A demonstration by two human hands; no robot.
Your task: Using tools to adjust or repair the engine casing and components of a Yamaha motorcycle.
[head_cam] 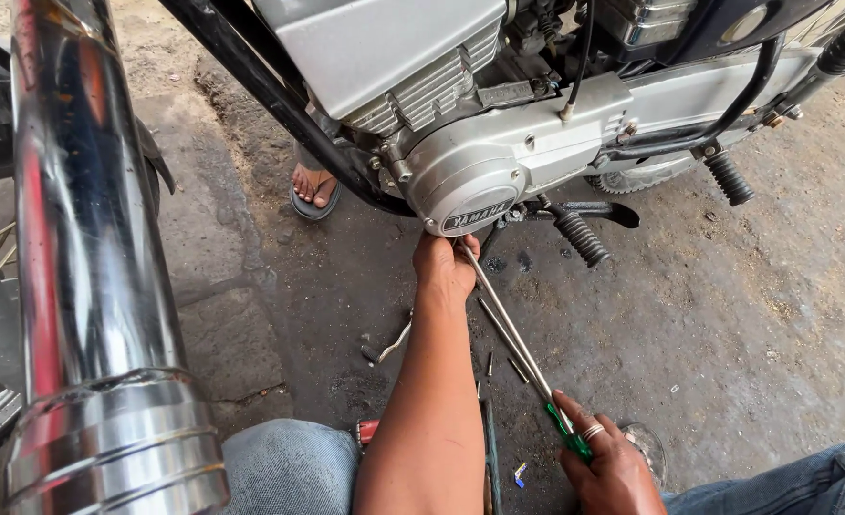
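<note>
Gripping a green-handled steel screwdriver [518, 343], right hand [608, 467]; left hand [444, 270] pinches its shaft.

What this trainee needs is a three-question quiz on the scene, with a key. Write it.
1. True or false: the right hand holds the green handle of a long screwdriver.
2. Where is the left hand?
A) on the chrome exhaust pipe
B) at the lower edge of the round engine cover, at the tool's far end
C) on the rubber footpeg
3. Fill in: behind the motorcycle frame, another person's foot wears a ___.

Key: 1 true; 2 B; 3 sandal.
</note>
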